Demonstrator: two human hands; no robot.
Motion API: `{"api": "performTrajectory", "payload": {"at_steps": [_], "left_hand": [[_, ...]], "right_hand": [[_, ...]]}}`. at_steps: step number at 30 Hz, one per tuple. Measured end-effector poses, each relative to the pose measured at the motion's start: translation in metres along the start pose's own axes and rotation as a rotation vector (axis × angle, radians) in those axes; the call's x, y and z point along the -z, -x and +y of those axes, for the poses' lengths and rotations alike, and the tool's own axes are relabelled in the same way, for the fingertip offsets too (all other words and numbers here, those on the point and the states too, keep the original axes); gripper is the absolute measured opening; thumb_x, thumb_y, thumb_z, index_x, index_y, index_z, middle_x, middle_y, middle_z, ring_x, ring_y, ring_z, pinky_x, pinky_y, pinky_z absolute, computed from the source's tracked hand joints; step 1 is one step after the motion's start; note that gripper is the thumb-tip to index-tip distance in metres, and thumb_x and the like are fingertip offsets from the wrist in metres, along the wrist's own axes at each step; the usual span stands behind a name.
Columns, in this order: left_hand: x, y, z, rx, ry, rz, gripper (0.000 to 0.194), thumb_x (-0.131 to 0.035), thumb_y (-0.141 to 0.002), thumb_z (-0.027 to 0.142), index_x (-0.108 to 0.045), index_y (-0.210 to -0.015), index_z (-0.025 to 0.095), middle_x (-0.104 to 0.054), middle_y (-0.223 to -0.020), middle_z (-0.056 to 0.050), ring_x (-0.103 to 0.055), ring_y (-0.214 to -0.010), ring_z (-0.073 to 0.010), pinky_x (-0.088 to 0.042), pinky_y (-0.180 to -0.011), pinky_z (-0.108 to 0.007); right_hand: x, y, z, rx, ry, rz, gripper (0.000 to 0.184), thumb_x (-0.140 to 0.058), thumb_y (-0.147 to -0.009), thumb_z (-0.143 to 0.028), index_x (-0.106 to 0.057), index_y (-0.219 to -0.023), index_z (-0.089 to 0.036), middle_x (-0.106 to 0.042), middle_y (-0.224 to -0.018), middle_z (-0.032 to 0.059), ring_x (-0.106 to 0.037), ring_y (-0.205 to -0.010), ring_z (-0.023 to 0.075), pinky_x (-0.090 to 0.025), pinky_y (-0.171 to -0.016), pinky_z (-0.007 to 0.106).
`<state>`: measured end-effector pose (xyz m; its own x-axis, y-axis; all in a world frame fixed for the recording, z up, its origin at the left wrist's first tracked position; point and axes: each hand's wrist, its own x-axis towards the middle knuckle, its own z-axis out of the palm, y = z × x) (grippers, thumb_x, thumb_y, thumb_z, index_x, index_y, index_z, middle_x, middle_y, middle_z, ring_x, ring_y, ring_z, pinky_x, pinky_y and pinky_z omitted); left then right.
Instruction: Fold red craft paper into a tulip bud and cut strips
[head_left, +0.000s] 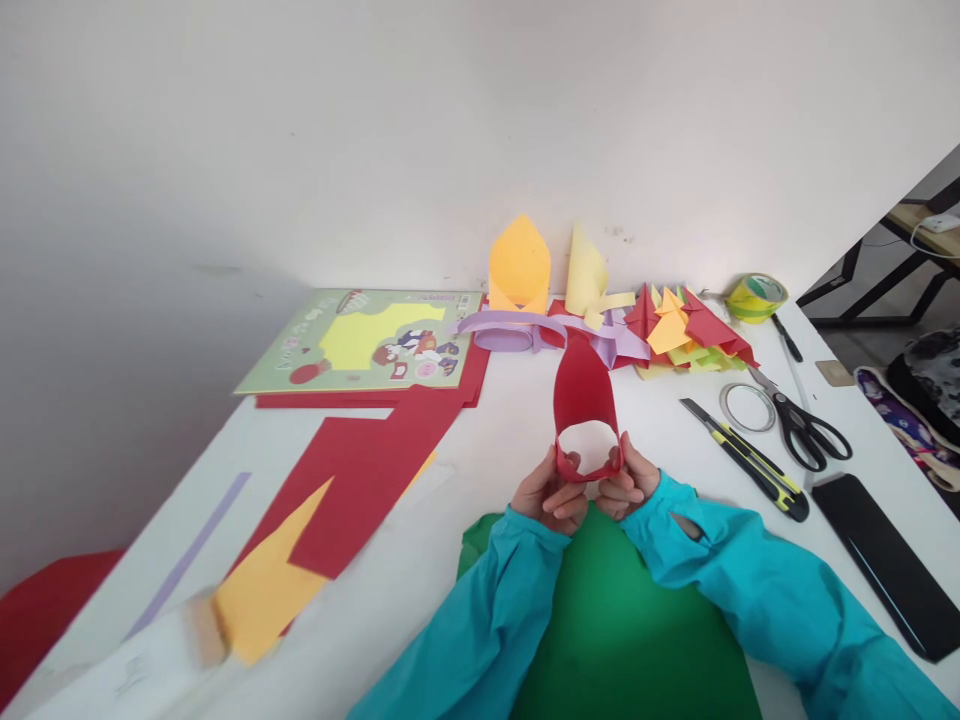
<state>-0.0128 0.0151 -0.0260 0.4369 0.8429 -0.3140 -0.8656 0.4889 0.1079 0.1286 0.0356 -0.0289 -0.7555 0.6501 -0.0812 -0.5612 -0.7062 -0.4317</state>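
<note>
Both hands hold a red paper strip (581, 395) curled into a loop whose round opening faces me. My left hand (550, 493) pinches the loop's lower left edge. On the lower right edge sits my right hand (625, 484), fingers closed on the paper. Both wrists wear teal sleeves and hover above a green paper sheet (615, 640) on the white table (517, 420).
Red sheets (375, 470) and a yellow piece (262, 590) lie left. A craft paper pack (367, 340) sits far left. Folded paper shapes (675, 330), purple loops (517, 330), tape rolls (756, 297), scissors (802, 425), a utility knife (750, 460) and a black phone (885, 565) lie right.
</note>
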Motion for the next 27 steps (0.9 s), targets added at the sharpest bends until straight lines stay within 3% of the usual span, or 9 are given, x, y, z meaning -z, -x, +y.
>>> {"api": "performTrajectory", "payload": {"at_steps": [2,4,10,15,20,27], "left_hand": [[-0.001,0.002,-0.001,0.021,-0.008,-0.010,0.028,-0.048,-0.088,0.026,-0.057,-0.064,0.013,-0.059,-0.061,0.004,-0.019,-0.026,0.0027,-0.027,-0.025,-0.009],[-0.002,0.004,-0.003,0.038,-0.018,-0.023,0.030,-0.049,-0.087,0.026,-0.056,-0.061,0.013,-0.058,-0.059,0.004,-0.014,-0.025,0.0032,-0.025,-0.024,-0.009],[-0.004,0.003,-0.002,0.099,-0.037,-0.044,0.025,-0.054,-0.083,0.029,-0.061,-0.065,0.013,-0.063,-0.064,0.002,-0.006,-0.026,0.0033,-0.023,-0.022,-0.009],[-0.001,-0.001,0.000,0.112,-0.034,-0.062,0.020,-0.058,-0.079,0.024,-0.058,-0.061,0.014,-0.061,-0.060,0.006,-0.001,-0.027,0.0031,-0.020,-0.021,-0.009],[0.000,0.001,-0.003,0.153,-0.048,-0.077,0.027,-0.054,-0.081,0.024,-0.053,-0.056,0.013,-0.054,-0.052,0.007,-0.003,-0.027,0.0023,-0.019,-0.022,-0.009],[0.001,0.001,-0.003,0.286,-0.101,-0.043,0.028,-0.051,-0.084,0.028,-0.060,-0.062,0.013,-0.065,-0.063,-0.001,-0.006,-0.025,0.0021,-0.017,-0.020,-0.012]], "right_hand": [[0.003,-0.001,-0.002,-0.006,0.003,-0.106,0.062,-0.041,-0.079,-0.068,-0.051,-0.045,-0.016,-0.027,-0.026,-0.0093,-0.014,-0.024,0.0030,-0.017,-0.031,0.017],[0.005,-0.002,-0.004,0.019,-0.020,-0.125,0.063,-0.034,-0.081,-0.069,-0.053,-0.049,-0.017,-0.026,-0.026,-0.0098,-0.012,-0.024,0.0036,-0.016,-0.030,0.017],[0.004,-0.004,-0.006,0.083,-0.022,-0.069,0.061,-0.042,-0.090,-0.042,-0.031,-0.036,-0.017,-0.016,-0.027,-0.0092,-0.009,-0.027,0.0034,-0.017,-0.030,0.016],[0.004,-0.001,-0.004,0.055,0.020,-0.062,0.067,-0.046,-0.087,-0.043,-0.020,-0.031,-0.018,-0.012,-0.024,-0.0079,-0.011,-0.026,0.0034,-0.019,-0.030,0.017],[0.008,-0.002,-0.004,0.043,0.039,0.023,0.059,-0.036,-0.090,-0.047,-0.023,-0.040,-0.019,-0.015,-0.028,-0.0090,-0.010,-0.028,0.0043,-0.023,-0.033,0.018],[0.024,-0.005,-0.001,0.019,0.064,0.147,0.049,-0.031,-0.092,-0.037,-0.017,-0.048,-0.020,-0.013,-0.031,-0.0097,-0.010,-0.028,0.0046,-0.019,-0.034,0.019]]}}
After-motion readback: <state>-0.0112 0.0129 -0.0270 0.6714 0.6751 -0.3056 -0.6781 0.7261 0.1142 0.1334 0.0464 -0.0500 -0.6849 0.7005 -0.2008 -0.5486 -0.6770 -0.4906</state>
